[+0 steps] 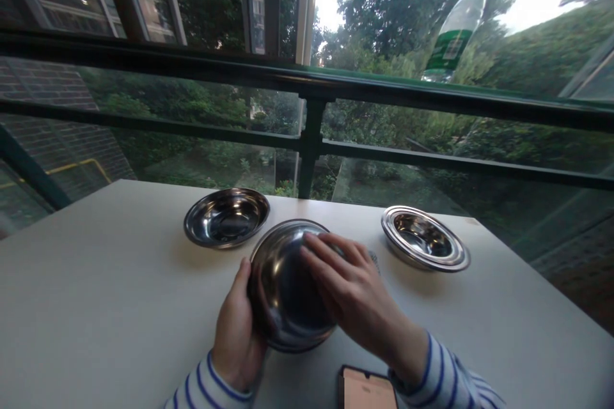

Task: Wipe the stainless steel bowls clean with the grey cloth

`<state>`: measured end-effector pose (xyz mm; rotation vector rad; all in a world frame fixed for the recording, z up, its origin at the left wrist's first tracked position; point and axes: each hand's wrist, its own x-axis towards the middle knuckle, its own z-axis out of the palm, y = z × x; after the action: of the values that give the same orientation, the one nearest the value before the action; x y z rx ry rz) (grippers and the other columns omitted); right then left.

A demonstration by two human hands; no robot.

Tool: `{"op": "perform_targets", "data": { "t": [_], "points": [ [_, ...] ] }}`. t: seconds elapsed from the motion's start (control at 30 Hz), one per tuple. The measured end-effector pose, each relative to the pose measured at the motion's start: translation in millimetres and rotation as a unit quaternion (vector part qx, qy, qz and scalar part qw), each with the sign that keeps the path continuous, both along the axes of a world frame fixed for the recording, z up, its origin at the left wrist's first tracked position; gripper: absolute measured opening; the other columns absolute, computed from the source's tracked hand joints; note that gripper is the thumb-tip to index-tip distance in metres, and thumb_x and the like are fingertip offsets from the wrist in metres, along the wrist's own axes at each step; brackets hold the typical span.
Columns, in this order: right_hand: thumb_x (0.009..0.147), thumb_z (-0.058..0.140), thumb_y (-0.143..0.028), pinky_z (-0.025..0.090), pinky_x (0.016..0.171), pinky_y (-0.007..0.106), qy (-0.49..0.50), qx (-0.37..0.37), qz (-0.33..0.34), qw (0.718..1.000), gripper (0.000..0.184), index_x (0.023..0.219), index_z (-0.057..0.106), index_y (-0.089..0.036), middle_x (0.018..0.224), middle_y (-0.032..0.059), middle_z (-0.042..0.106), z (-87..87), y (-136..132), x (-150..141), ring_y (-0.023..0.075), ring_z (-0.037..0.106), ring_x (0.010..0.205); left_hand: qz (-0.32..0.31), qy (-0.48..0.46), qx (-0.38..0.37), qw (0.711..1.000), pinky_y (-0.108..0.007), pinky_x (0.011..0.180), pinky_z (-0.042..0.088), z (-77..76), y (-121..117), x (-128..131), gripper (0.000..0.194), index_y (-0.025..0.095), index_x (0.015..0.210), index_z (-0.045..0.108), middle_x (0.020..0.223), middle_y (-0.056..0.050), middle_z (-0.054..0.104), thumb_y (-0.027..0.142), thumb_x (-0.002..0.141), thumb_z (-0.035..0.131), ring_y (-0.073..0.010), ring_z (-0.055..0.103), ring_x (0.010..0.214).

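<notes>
Well, on the left, toward the far edge of a white, flat-topped table (pixel 119 287), sits a shallow, round bowl of shiny silver metal (pixel 227 218), its hollow facing up. Nearer and a little to its right, the left hand (pixel 240 329), in a blue-and-white striped sleeve (pixel 208 386), is curled around the left side of a second round, mirror-bright metal bowl (pixel 275 294), thumb along the side. That held bowl is tilted, near the middle of the scene. From the right, the right hand (pixel 352 284) lays its extended fingers close together over the bowl's surface; its thumb is hidden, so I cannot tell whether it grips anything. Just beyond that hand, a small grey, textured thing (pixel 375 261) shows, mostly hidden. Below the right wrist, at the near edge of view, lies a dark-edged phone with a pinkish screen (pixel 368 391). Farther right rests a wide-rimmed silver metal bowl (pixel 400 249) with a doubled-looking rim. Beyond it, a clear plastic bottle with a green label (pixel 449 48) rises above a dark green metal railing (pixel 314 84).
</notes>
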<state>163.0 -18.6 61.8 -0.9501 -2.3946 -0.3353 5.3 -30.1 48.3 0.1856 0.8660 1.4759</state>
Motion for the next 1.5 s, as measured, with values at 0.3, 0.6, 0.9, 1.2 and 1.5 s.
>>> {"op": "perform_targets", "data": {
  "t": [0.3,0.6,0.9,1.2,1.5],
  "points": [
    [0.088,0.043,-0.019,0.036,0.089,0.041,-0.010,-0.018,0.011,1.000,0.036,0.124,0.048,-0.017,0.133,0.0060,0.047,0.0,-5,-4,0.0249,0.039,0.117,0.005,0.015,-0.006,1.000,-0.035,0.081,0.052,-2.3,2,0,0.028,0.012,0.091,0.070,0.082,-0.009,0.073,0.030,0.083,0.049,-0.0231,0.066,0.087],
    [0.087,0.043,-0.019,0.036,0.088,0.040,-0.013,-0.058,0.030,0.998,0.036,0.123,0.047,-0.016,0.133,0.0047,0.047,-0.5,-10,-9,0.0249,0.040,0.115,0.004,0.021,-0.012,1.000,-0.035,0.077,0.053,-5.5,4,-2,0.030,0.012,0.089,0.069,0.079,-0.009,0.072,0.030,0.085,0.046,-0.0220,0.067,0.082],
    [0.088,0.042,-0.019,0.036,0.089,0.040,-0.009,-0.064,0.054,0.996,0.033,0.121,0.048,-0.017,0.130,0.0050,0.050,2.9,-14,-13,0.0230,0.041,0.114,0.006,0.041,-0.017,0.999,-0.034,0.074,0.054,-5.1,1,0,0.030,0.012,0.088,0.069,0.074,-0.009,0.072,0.031,0.085,0.046,-0.0215,0.068,0.077],
    [0.087,0.044,-0.020,0.036,0.088,0.037,-0.046,-0.109,0.101,0.988,0.032,0.119,0.049,-0.022,0.128,0.0009,0.052,9.4,-13,-1,0.0199,0.043,0.113,0.063,0.032,-0.018,0.997,-0.036,0.074,0.054,2.5,10,-16,0.032,0.014,0.098,0.067,0.081,-0.007,0.072,0.029,0.087,0.041,-0.0209,0.067,0.076],
    [0.089,0.040,-0.020,0.036,0.088,0.038,-0.052,-0.100,0.124,0.986,0.031,0.119,0.050,-0.019,0.129,0.0022,0.051,7.7,-13,-5,0.0217,0.043,0.112,0.046,0.043,-0.011,0.998,-0.035,0.070,0.054,-1.9,8,-14,0.033,0.012,0.099,0.066,0.075,-0.007,0.072,0.030,0.086,0.042,-0.0198,0.067,0.069]
  ]
}}
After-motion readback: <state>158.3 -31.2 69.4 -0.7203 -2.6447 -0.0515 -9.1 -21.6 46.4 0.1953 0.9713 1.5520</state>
